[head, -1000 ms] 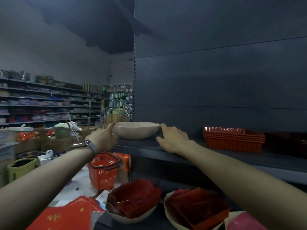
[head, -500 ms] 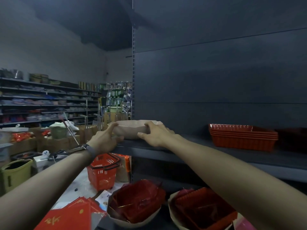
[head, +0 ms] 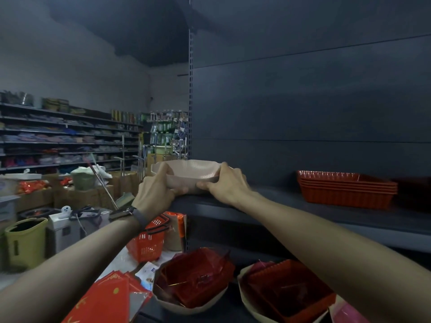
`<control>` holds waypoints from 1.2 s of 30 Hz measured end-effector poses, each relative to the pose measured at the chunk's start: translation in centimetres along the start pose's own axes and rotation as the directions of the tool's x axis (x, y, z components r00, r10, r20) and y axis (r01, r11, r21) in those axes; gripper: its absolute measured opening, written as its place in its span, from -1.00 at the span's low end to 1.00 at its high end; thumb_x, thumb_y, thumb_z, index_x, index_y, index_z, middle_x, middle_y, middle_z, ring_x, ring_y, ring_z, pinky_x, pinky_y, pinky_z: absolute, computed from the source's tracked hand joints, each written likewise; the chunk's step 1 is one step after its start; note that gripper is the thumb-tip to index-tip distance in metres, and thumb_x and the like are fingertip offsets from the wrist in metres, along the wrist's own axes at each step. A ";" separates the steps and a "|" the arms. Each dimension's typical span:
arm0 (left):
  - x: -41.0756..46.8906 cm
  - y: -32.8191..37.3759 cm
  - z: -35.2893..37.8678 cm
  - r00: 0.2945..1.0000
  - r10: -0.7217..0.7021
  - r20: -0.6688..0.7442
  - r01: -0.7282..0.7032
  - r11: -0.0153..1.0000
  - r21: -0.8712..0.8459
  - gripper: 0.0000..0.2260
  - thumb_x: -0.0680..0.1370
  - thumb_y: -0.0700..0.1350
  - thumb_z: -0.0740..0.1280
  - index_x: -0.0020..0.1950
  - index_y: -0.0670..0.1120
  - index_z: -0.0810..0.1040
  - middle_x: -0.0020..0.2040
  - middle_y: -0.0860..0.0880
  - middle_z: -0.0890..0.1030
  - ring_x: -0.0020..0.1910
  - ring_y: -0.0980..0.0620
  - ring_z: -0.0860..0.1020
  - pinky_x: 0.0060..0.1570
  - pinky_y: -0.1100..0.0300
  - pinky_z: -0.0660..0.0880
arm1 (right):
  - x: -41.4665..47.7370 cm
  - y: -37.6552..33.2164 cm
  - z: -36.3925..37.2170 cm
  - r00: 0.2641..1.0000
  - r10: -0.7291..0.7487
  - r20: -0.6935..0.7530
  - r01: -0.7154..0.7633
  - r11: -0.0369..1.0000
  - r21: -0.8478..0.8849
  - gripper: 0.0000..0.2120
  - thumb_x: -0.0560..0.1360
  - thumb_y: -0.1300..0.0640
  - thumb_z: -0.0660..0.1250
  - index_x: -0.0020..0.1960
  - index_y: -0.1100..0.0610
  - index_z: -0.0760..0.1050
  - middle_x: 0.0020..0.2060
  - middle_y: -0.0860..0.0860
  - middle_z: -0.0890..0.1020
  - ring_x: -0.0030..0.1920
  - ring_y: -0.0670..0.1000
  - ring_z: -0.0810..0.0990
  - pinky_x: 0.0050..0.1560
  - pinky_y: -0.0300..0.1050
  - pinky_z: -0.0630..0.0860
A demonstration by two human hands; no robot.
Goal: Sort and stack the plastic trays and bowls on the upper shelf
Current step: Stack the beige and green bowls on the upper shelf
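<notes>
Up on the upper shelf point(head: 291, 201), at the left end near the upright post, sits the beige bowl point(head: 193, 174), and both hands are now actually clamped on it. A second back they were just resting flat on either side, with the right one lying on the shelf; since then they've closed in and wrapped the rim.

Going left to right: the left hand point(head: 156, 194) grips the bowl's 9 o'clock side, thumb over the rim and fingers under. The right hand point(head: 229, 185) pinches the 3 o'clock side the same way.

My read is this is the switch from nudging it around to picking it up or sliding it, so the bowl's about to get moved or stacked.

Orientation: it's mouth-up, tipped a little toward the camera so you can see the ribbed inside. Long axis runs 9 to 3, along the shelf edge.

Further right, around 3 o'clock, the red trays point(head: 347, 188) are already stacked.
</notes>
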State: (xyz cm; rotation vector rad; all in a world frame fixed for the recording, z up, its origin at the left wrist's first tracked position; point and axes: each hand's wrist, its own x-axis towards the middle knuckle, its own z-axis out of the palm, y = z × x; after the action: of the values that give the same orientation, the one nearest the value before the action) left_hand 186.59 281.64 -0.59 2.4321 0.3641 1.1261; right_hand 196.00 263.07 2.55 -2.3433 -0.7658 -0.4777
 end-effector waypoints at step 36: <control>-5.2 16.3 3.3 0.963 0.227 -0.144 -0.269 0.772 -0.576 -0.74 0.19 -0.04 0.74 -0.31 -0.01 0.70 -0.30 0.16 0.68 -0.31 0.23 0.62 -0.26 0.43 0.44 | -13.1 14.4 -18.2 0.958 -0.189 -0.216 0.169 0.979 -0.111 -0.67 0.55 -0.29 0.39 0.19 -0.14 0.50 -0.04 -0.01 0.71 0.02 0.06 0.63 0.14 0.00 0.56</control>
State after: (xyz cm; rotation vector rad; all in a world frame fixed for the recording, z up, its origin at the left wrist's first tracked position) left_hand 186.71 264.40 2.10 1.9118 -0.2790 1.2060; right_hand 192.38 236.68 3.10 -2.2611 -0.8665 -0.8585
